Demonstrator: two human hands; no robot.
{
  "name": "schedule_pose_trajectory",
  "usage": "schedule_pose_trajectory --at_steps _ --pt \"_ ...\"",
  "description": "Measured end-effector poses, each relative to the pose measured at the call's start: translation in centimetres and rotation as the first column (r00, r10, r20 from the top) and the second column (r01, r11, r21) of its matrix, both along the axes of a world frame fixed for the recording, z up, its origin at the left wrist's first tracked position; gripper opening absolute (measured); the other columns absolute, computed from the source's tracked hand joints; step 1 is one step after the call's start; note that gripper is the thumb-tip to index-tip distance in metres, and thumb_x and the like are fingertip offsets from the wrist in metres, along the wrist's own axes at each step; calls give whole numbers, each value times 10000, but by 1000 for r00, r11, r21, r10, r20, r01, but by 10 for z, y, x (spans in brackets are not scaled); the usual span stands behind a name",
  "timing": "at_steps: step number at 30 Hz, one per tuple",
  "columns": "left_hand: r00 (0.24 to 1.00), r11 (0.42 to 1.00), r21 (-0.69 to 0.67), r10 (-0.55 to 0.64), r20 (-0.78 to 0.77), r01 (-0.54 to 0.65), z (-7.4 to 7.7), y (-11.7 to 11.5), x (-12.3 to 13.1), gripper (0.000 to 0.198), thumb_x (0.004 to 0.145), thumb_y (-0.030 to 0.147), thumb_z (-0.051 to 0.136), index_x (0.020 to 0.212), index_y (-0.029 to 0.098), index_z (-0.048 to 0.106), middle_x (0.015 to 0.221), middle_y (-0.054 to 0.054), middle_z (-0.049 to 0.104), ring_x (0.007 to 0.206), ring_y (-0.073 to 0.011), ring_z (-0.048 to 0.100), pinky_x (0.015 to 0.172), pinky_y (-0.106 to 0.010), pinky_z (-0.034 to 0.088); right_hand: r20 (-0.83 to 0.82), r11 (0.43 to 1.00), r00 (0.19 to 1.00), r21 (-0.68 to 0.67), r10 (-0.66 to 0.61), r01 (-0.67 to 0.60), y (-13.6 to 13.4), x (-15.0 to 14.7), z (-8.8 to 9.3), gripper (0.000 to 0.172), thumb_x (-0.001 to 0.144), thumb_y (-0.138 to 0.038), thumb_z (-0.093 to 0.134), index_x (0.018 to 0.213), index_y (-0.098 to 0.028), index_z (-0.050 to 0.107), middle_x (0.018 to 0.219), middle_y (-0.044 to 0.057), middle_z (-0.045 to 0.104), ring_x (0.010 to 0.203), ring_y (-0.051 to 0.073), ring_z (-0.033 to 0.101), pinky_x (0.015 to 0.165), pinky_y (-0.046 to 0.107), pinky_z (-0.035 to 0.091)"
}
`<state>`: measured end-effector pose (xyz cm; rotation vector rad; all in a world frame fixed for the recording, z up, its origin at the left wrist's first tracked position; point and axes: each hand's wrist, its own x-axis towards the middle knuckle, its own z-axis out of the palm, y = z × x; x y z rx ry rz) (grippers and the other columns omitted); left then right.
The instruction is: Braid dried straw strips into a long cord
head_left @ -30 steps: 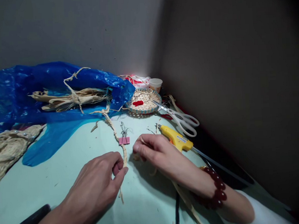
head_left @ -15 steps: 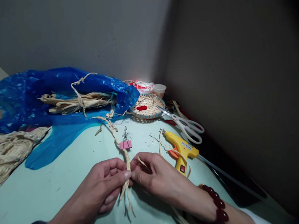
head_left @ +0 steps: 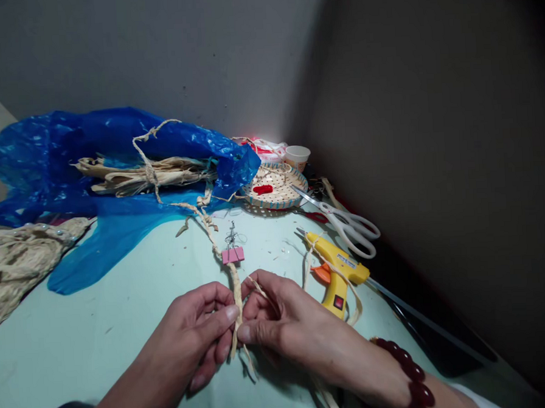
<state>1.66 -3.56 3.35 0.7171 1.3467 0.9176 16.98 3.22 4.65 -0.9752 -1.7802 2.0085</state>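
A pale cord of dried plant fibre [head_left: 236,285] runs from the blue bag toward me, its loose ends pointing down. A pink binder clip [head_left: 232,255] grips it just above my hands. My left hand [head_left: 208,329] is closed, pinching the cord between thumb and fingers from the left. From the other side my right hand [head_left: 278,319] pinches the same cord low down, thumb against it. A thin fibre strand [head_left: 259,288] sticks out past the right hand's fingers. Parts of the cord are hidden behind my fingertips.
A yellow glue gun [head_left: 337,267] and white-handled scissors [head_left: 347,227] lie at right. Behind stand a shallow woven basket [head_left: 276,197] and a paper cup [head_left: 298,156]. A blue plastic bag [head_left: 33,168] holds a fibre bundle [head_left: 156,173]. A woven piece with beads [head_left: 20,266] lies at left.
My right thumb has slid slightly down the cord, and the loose ends have shifted. A strand now loops around the glue gun's right side. The whole view has shifted slightly.
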Motion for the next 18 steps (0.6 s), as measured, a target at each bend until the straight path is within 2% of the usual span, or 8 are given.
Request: schedule_pose_trajectory --at_steps 3,7,9,12,14,18 --pt "998 999 11 -39 -40 40 2 1 -1 159 833 341 565 781 205 502 530 62 515 330 -30 289 349 -192 145 55 999 998 34 10 -12 2 0 1 144 705 -116 586 800 -184 503 679 -45 502 580 79 414 515 190 330" --pt "998 999 -31 -23 -52 22 8 1 1 130 790 293 564 771 210 465 512 100 389 383 -30 183 377 -198 95 121 984 993 175 6 -27 -2 0 -1 103 754 -166 563 849 -192 532 686 -33 540 591 96 442 512 201 337" --pt "998 1000 -22 -11 -61 10 11 0 3 154 747 262 583 756 217 436 512 116 344 400 -29 149 389 -203 94 160 953 987 302 -20 -29 -4 -1 -3 120 761 -162 540 873 -202 547 684 -32 556 587 102 456 513 209 334" --pt "996 1000 13 6 -87 -5 14 1 4 197 696 251 599 741 226 408 525 117 373 387 -25 173 385 -208 127 205 890 977 454 -52 -47 -6 -3 -2 106 766 -139 511 829 -202 568 657 -38 558 578 98 460 531 217 327" --pt "995 1000 15 -8 -100 9 13 3 2 232 673 279 623 739 228 407 508 124 380 365 -21 183 373 -207 132 204 884 978 465 -51 -51 -6 -4 1 53 797 -185 520 764 -189 560 636 -39 549 582 94 463 538 214 328" --pt "984 993 17 -116 -134 119 7 9 -4 246 684 366 629 741 225 435 393 158 285 326 -31 164 355 -201 108 206 916 978 398 -36 -50 -1 -3 1 143 837 -266 528 724 -180 538 622 -39 530 580 87 447 508 198 311"
